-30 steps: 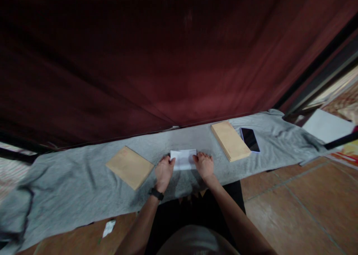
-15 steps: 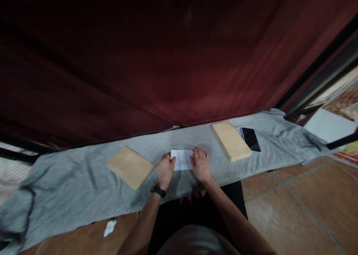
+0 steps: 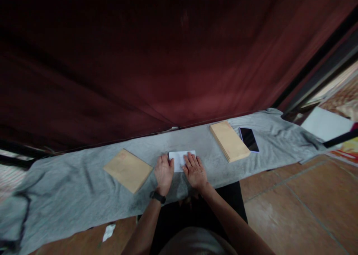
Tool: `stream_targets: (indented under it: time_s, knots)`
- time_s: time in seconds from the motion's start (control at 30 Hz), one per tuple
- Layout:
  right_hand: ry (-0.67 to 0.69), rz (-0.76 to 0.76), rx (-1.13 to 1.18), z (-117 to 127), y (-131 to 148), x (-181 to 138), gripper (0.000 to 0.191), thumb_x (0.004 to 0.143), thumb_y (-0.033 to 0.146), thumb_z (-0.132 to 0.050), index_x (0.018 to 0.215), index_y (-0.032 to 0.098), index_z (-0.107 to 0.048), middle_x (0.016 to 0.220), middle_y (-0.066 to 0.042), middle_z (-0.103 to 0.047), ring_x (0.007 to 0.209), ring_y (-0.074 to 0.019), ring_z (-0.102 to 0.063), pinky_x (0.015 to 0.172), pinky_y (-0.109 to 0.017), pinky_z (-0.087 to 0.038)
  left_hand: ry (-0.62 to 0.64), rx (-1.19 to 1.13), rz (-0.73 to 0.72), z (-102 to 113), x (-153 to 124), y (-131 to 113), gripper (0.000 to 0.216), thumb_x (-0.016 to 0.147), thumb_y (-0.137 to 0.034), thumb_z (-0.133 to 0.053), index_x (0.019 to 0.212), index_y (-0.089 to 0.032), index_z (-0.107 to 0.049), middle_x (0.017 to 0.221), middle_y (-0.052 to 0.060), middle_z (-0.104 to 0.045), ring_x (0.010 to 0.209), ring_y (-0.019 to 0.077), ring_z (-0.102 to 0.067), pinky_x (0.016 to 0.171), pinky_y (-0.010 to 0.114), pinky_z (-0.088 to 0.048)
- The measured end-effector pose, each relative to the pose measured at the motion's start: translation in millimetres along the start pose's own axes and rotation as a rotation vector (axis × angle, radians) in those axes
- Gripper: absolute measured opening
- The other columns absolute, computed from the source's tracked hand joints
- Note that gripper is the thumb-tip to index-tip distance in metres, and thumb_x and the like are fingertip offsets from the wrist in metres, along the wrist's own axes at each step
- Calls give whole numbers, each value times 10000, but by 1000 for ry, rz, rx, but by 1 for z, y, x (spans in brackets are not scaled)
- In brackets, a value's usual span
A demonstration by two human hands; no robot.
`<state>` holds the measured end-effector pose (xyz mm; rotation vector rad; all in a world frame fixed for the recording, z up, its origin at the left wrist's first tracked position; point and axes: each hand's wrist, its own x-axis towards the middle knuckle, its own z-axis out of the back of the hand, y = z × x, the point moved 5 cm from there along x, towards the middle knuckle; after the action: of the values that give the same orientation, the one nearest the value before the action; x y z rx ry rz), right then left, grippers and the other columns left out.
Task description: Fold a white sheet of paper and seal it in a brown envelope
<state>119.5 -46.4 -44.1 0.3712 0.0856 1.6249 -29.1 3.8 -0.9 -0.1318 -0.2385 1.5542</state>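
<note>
A small folded white paper point(image 3: 181, 157) lies on the grey cloth point(image 3: 84, 187) in front of me. My left hand point(image 3: 164, 173), with a black watch on its wrist, lies flat with its fingers out at the paper's left edge. My right hand point(image 3: 194, 170) rests flat on the paper's lower right part, fingers stretched out and together. Neither hand grips anything.
A brown envelope point(image 3: 128, 169) lies to the left of my hands. A stack of brown envelopes point(image 3: 229, 140) sits to the right, with a dark phone point(image 3: 248, 139) beside it. A dark red curtain hangs behind. A white scrap point(image 3: 108, 232) lies on the tiled floor, and a white sheet point(image 3: 326, 125) sits far right.
My right hand has slid leftward across the white paper, from its right edge to its middle. My left hand has stayed at the left edge and flattened.
</note>
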Motion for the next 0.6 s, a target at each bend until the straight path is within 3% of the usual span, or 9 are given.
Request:
stream_targets:
  time_s: [0.1, 0.2, 0.37, 0.6]
  knots:
    - [6, 0, -1, 2, 1, 0, 543, 1053, 408, -330, 1550, 190, -354, 1609, -101, -323, 1485, -265, -318, 1203, -472, -228, -80, -52, -247, -7, -19, -17, 411, 1022, -321, -356, 1348, -153, -543, 1391, 158, -576, 1305, 266, -523, 1085, 399, -405]
    - [47, 4, -16, 3, 1, 0, 528, 1041, 330, -349, 1549, 187, -356, 1622, -97, -284, 1501, -266, -282, 1215, -477, -196, 11, -82, -479, -28, -37, -32, 506, 1026, -315, -325, 1502, -160, -401, 1579, 114, -404, 1472, 244, -337, 1200, 437, -295]
    - [58, 5, 1, 7, -2, 2, 509, 1039, 323, -349, 1537, 223, -387, 1607, -70, -332, 1491, -250, -305, 1218, -461, -189, 72, -2, -438, -48, -39, -28, 585, 1034, -374, -289, 1569, -142, -271, 1632, 113, -299, 1521, 231, -234, 1242, 460, -220]
    - [-19, -83, 22, 9, -19, 7, 513, 1048, 333, -337, 1521, 145, -407, 1581, -103, -385, 1453, -263, -370, 1202, -454, -225, -34, 77, -358, -44, -28, -20, 604, 1019, -352, -300, 1556, -75, -286, 1614, 173, -313, 1526, 263, -216, 1231, 478, -235]
